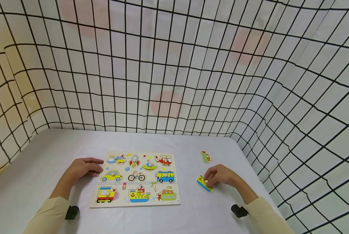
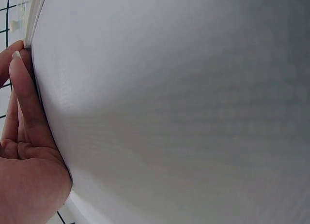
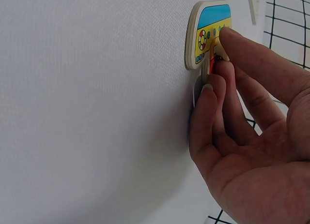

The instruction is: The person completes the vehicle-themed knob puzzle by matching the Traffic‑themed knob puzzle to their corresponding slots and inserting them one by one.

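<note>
A wooden peg puzzle board [image 1: 123, 184] with vehicle pictures lies on the table. Its left edge is beside my left hand [image 1: 82, 168], whose relaxed fingers reach that edge as the hand rests on the tabletop. To the right of the board, my right hand [image 1: 219, 175] pinches the small knob of a yellow and blue ship puzzle piece [image 1: 203, 184]. In the right wrist view, thumb and fingers close around the pale knob of the ship piece [image 3: 207, 22], partly hiding the picture. A green submarine puzzle piece [image 1: 206, 157] lies just beyond this hand.
Knobbed pieces such as a car [image 1: 112, 175], a bus [image 1: 165, 176] and a train [image 1: 106, 195] sit in the board. Its ship picture [image 1: 139, 195] and submarine picture [image 1: 167, 195] show no knobs. Black wire mesh [image 1: 168, 107] stands along the table's back and sides.
</note>
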Action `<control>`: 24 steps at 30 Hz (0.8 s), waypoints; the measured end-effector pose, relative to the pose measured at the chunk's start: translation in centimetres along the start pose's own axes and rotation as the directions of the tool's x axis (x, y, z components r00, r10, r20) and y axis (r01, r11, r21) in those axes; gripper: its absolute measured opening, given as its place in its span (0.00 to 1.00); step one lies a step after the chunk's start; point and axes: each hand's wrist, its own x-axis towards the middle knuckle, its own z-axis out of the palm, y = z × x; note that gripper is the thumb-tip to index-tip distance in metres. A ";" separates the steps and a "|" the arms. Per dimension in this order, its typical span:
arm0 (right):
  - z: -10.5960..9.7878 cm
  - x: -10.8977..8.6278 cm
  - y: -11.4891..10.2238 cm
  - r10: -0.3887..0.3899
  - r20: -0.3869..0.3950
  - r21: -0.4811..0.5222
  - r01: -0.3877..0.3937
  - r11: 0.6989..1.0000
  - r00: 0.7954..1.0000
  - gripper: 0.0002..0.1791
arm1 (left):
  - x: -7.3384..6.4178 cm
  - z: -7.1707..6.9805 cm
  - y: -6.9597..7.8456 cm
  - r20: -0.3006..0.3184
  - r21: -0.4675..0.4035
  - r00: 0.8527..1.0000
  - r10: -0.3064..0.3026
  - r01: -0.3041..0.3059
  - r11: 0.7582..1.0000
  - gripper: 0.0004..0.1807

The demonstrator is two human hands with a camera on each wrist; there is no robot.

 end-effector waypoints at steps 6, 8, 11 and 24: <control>0.2 0.0 -0.1 0.000 -0.013 -0.005 0.000 1.000 1.000 0.11 | -0.1 0.1 0.0 -0.003 0.003 1.000 -0.003 0.003 1.000 0.31; 0.3 0.1 0.0 0.003 -0.019 -0.007 -0.003 1.000 1.000 0.11 | -0.1 0.1 0.0 -0.002 0.003 1.000 -0.002 0.002 1.000 0.31; 0.4 0.1 0.0 0.003 -0.026 -0.009 -0.003 1.000 1.000 0.10 | -0.1 0.1 0.0 -0.001 0.005 1.000 0.001 -0.001 1.000 0.30; 0.2 0.2 -0.3 0.017 -0.028 -0.022 -0.018 1.000 0.999 0.10 | 0.0 0.0 0.0 0.004 0.003 1.000 0.006 -0.006 1.000 0.31</control>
